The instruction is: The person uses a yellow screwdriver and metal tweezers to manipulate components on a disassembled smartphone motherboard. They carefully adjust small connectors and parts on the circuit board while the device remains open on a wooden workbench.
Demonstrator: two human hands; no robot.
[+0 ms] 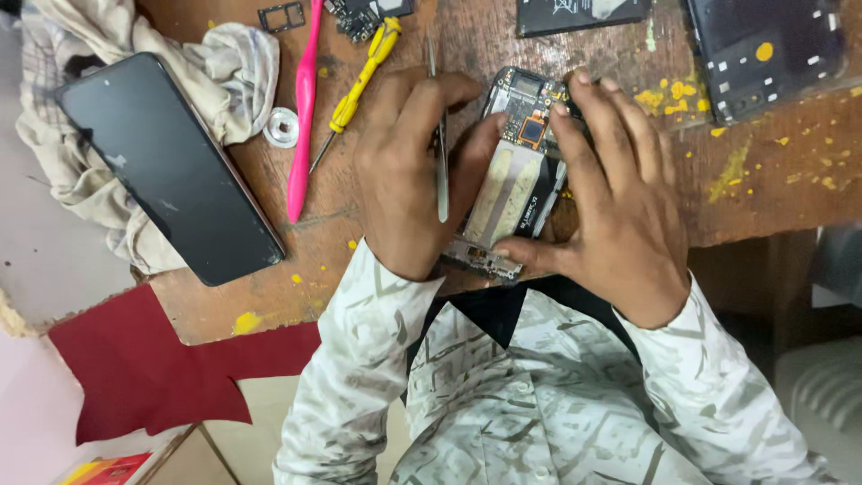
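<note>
Worn brown wood, flecked with yellow paint, makes up the surface (763,180) under your hands. Your left hand (409,171) has its grip pressed together around a pair of slim metal tweezers (441,175), which run down along your palm with the tips pointing toward you; the thumb reaches across to touch the left edge of the opened phone (516,171). Your right hand (620,207) lies over the phone's right side, fingers spread along that edge and up by the exposed circuit board, thumb tucked against the bottom corner, so the phone is pinched between thumb and fingers. The phone thus lies flat on the surface between your two grips, touching both, with its back off and its gold-toned centre plate showing.

To the left, well apart, a pink plastic pry tool (303,108) and a yellow-handled screwdriver (359,81) lie side by side, with a small metal ring (281,127) just beside them. Farther left a dark phone (166,166) rests screen-up on a crumpled cloth (233,63). At the top right sits what looks like a black back cover (763,54), though the view cuts it off.
</note>
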